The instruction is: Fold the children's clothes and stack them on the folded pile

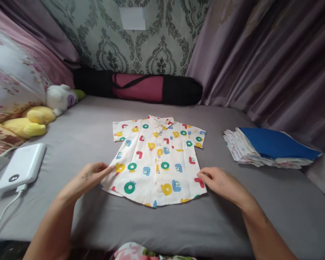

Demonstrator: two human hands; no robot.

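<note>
A small white short-sleeved shirt (157, 159) printed with coloured shapes lies spread flat, front up, on a grey bed sheet (97, 126). My left hand (88, 177) rests at the shirt's lower left edge, fingers stretched out and touching the cloth. At the lower right edge, my right hand (219, 182) lies with its fingers curled at the hem; I cannot make out whether they pinch the fabric.
A stack of folded clothes (268, 148) topped with a blue piece sits at the right. A white power bank (23, 166) with a cable lies at the left, near plush toys (40, 115). A black and pink rolled bag (141, 88) lies along the back wall.
</note>
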